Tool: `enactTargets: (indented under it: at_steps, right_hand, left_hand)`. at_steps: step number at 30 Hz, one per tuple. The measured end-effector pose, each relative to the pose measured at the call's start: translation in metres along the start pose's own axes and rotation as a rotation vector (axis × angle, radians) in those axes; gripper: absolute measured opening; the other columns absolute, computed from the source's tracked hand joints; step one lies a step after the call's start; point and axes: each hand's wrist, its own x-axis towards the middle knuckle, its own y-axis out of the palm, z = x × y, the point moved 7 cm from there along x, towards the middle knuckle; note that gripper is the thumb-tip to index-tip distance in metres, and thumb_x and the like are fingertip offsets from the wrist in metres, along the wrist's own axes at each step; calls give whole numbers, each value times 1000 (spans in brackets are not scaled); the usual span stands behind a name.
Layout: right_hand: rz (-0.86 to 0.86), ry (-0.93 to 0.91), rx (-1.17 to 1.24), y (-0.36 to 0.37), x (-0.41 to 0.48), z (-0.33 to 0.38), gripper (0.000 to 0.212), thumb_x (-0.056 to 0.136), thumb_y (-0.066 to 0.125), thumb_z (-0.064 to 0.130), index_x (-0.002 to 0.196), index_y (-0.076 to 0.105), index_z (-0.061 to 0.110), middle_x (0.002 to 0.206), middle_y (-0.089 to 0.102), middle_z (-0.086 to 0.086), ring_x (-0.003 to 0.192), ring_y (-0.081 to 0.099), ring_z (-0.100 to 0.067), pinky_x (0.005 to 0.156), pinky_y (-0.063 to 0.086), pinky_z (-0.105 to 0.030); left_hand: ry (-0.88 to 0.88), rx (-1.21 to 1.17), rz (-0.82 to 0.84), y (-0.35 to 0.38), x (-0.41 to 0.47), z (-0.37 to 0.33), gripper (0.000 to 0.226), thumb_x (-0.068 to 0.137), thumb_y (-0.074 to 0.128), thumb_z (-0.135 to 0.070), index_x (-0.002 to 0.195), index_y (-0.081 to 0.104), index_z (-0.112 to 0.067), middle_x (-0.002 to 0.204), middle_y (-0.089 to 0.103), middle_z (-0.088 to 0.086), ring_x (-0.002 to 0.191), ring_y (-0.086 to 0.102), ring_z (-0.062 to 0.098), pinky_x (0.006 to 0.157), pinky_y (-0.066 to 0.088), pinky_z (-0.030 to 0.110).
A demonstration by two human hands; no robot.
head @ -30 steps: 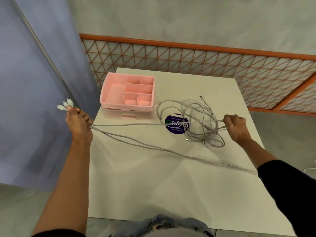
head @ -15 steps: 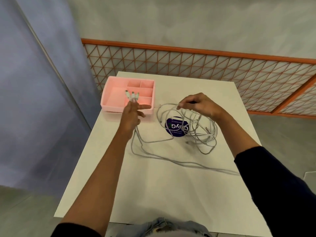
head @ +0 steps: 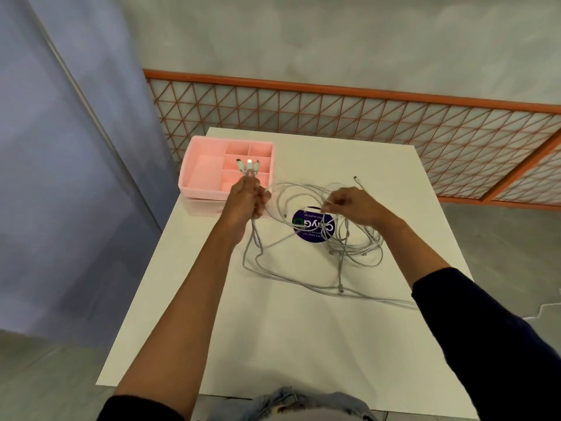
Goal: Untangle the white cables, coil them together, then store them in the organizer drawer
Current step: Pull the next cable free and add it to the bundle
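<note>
While left hand (head: 244, 200) fingers (head: 258, 202) clasp plug ends (head: 249, 165), right hand (head: 352, 205) fingers (head: 330, 205) pinch thin looped white cables (head: 338, 268)

White table (head: 273, 344) with a round purple sticker (head: 304, 221), orange lattice railing (head: 364, 117) behind, grey wall (head: 334, 34) above.

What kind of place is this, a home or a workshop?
Probably a staged test space, not a home: a plain white table with cables and a pink organizer, an orange lattice barrier behind it, bare grey wall.
</note>
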Motion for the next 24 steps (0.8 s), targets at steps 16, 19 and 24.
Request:
enactTargets:
  at_steps: [16,19,24]
  right_hand:
    - [-439,282,-182,-25,-22,-71,9,86,67,15,90,69,7,99,63,-12,89,57,-26,70,38,-29]
    - [-445,355,-200,-15,-31,-83,9,87,64,13,91,68,6,101,64,-14,94,59,-33,71,40,-30]
    - [-457,432,-194,-16,-39,-98,8,87,64,11,93,69,8,99,65,-16,93,60,-36,71,43,-31]
  left_hand:
    - [35,-18,-143,-39,-6,-2,36,105,29,-25,71,39,-19,58,36,-5,41,32,1,39,16,14]
    - [45,-46,-146,-41,-8,-6,36,105,29,-26,71,40,-19,51,38,-11,40,30,0,40,16,15]
    - [80,-43,-162,-47,-8,-14,36,105,29,-27,71,39,-20,45,38,-16,41,29,1,39,17,14]
